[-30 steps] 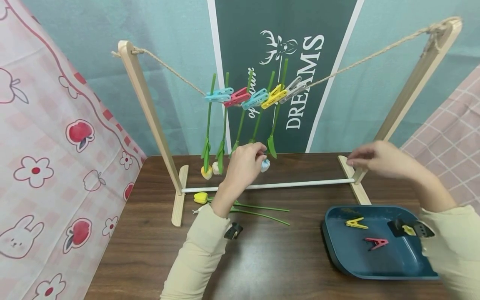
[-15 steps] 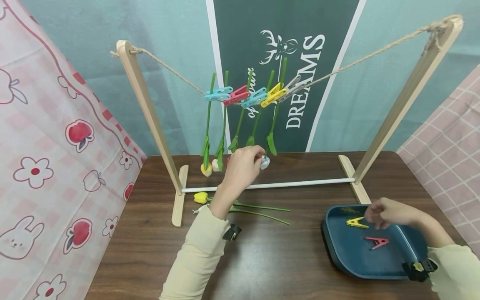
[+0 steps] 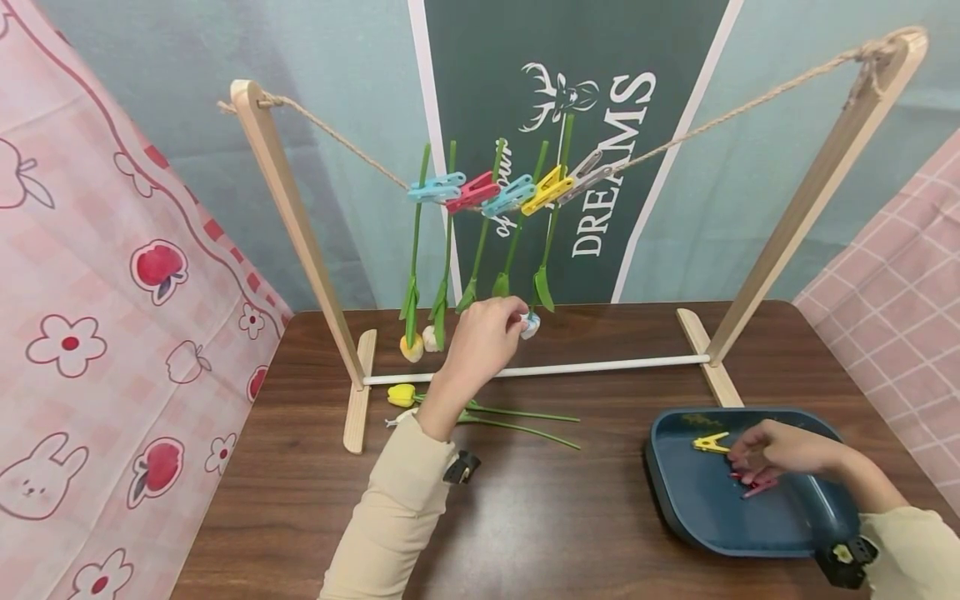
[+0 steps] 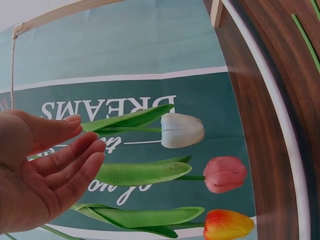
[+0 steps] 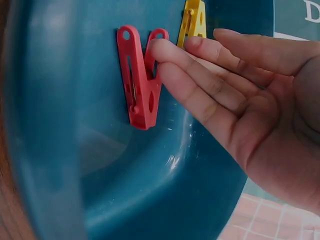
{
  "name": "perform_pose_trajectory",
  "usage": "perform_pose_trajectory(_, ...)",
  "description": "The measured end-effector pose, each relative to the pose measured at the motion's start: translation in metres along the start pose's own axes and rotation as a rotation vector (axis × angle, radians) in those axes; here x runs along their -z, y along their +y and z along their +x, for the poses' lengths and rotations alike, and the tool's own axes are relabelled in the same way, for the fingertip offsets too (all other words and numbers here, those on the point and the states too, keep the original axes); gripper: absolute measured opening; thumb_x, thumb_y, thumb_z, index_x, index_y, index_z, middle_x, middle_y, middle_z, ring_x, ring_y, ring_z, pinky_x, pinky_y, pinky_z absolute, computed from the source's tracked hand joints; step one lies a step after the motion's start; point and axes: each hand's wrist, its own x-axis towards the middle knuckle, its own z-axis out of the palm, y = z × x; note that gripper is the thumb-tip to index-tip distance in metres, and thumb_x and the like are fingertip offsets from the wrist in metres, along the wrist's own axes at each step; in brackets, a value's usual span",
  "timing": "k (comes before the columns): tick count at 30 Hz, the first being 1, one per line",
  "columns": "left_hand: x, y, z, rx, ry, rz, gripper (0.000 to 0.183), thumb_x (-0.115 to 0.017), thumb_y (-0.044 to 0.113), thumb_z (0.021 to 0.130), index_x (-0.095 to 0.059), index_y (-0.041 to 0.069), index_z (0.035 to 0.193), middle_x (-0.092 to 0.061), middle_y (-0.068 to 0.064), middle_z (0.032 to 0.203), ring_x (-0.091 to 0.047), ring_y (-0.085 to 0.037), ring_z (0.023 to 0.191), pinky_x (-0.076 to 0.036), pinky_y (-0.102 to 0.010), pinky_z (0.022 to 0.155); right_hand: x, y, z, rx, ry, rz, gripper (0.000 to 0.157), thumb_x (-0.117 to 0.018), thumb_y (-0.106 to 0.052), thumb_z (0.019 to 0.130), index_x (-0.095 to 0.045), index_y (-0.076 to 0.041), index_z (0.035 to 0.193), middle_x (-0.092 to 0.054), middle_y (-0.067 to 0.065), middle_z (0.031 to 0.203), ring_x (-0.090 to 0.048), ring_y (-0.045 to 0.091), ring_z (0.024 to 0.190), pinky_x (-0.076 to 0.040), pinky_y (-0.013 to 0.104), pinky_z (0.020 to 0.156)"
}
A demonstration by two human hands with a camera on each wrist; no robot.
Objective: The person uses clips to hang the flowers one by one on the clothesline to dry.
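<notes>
A red clothespin [image 5: 142, 96] lies in the basin [image 3: 723, 521]; a whitish tulip [image 4: 182, 131] hangs bloom-down.

In the lower right, we see a smooth, glossy plastic tray [image 3: 697, 504] holding a smooth red plastic clothespin [image 5: 141, 86]. Above, rough, fibrous rope [image 3: 750, 109] joins matt wooden posts [image 3: 813, 196]. The wood-grain bench [image 3: 540, 517] has a soft sheen; matt, creased cloth [image 3: 97, 287] hangs at left.

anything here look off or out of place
I see nothing spilled or damaged. Oddest is the dark green panel behind the rope: in the head view its word DREAMS runs sideways, as if turned. The rope also sags, with the five clothespins bunched at its low part.
</notes>
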Motion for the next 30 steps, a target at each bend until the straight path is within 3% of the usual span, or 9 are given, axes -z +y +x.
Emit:
perform_pose_trajectory(7,-0.002,-0.001,-0.001,0.003,-0.023,0.01,0.013,-0.063,0.005,0.087,-0.069,0.003,0.098,-0.068,-0.008,0.088,-0.063,-0.019,0.077,-0.05,-0.033,0.069,-0.001,-0.003,0.002,-0.007,0.016,-0.003,0.024,-0.051,0.006,0.087,-0.054,0.024,0.102,-0.062,0.026,0.096,-0.065,0.028,0.083,-0.054,0.041,0.067)
perform_pose_trajectory(12,-0.003,-0.001,-0.003,-0.001,-0.047,-0.004,0.013,-0.063,0.006,0.087,-0.069,0.002,0.098,-0.068,-0.007,0.087,-0.063,-0.019,0.076,-0.049,-0.033,0.068,0.004,-0.006,0.001,0.12,0.047,-0.06,0.018,-0.048,0.013,0.083,-0.054,0.024,0.096,-0.064,0.021,0.088,-0.065,0.019,0.074,-0.054,0.04,0.06)
perform_pose_trajectory(15,-0.004,-0.001,-0.004,-0.003,-0.061,-0.009,0.012,-0.064,0.007,0.087,-0.069,0.002,0.097,-0.068,-0.006,0.086,-0.063,-0.019,0.076,-0.049,-0.033,0.068,0.006,-0.016,-0.002,0.158,0.151,-0.186,0.014,-0.051,0.015,0.079,-0.058,0.019,0.09,-0.065,0.014,0.079,-0.063,0.015,0.066,-0.053,0.035,0.056)
perform_pose_trajectory(20,-0.008,-0.001,-0.006,-0.014,-0.089,-0.003,0.012,-0.064,0.009,0.087,-0.069,0.003,0.096,-0.069,-0.006,0.087,-0.064,-0.018,0.074,-0.049,-0.032,0.065,0.005,-0.042,-0.007,0.081,0.378,-0.388,0.005,-0.064,0.005,0.078,-0.067,0.005,0.082,-0.065,0.003,0.067,-0.06,0.01,0.058,-0.05,0.028,0.053)
perform_pose_trajectory(30,-0.022,0.004,-0.012,-0.053,-0.17,0.024,0.013,-0.067,0.011,0.085,-0.069,0.006,0.097,-0.068,-0.002,0.084,-0.062,-0.014,0.077,-0.047,-0.031,0.072,0.0,-0.099,0.009,0.204,0.582,-0.564,0.015,-0.064,0.011,0.077,-0.068,-0.004,0.077,-0.064,-0.005,0.067,-0.059,0.003,0.06,-0.047,0.022,0.055)
